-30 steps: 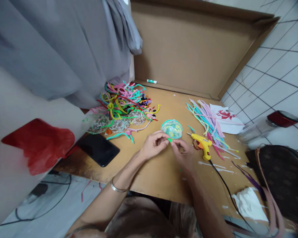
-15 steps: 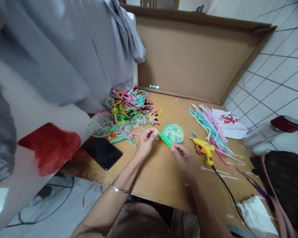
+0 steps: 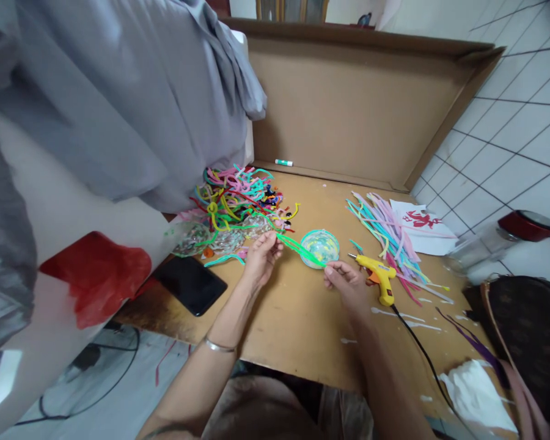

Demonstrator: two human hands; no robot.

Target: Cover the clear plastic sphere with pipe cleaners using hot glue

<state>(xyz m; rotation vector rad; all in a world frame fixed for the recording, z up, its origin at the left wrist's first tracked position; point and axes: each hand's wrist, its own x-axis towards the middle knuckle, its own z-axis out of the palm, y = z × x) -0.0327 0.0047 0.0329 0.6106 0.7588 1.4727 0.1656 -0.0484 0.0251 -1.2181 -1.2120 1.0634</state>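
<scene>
Step (inferred): straightening a green strip (image 3: pixel 307 253) | Grip: left hand (image 3: pixel 261 255) pinching one end, right hand (image 3: pixel 347 281) the other | Position: strip spans between hands, overlapping the multicoloured bowl (image 3: pixel 321 243) in view (contact unclear) | Next: probably calls for steady, even tension.

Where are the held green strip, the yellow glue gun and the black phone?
Green strip (image 3: pixel 305 252), head view: near mid-length.
Yellow glue gun (image 3: pixel 384 278), head view: where body meets handle.
Black phone (image 3: pixel 191 285), head view: centre of its dark face.

Green strands (image 3: pixel 306 253) before round piece (image 3: pixel 321 245), open tabletop (image 3: pixel 323 205) beyond, tangle (image 3: pixel 236 189) blocking left
</scene>
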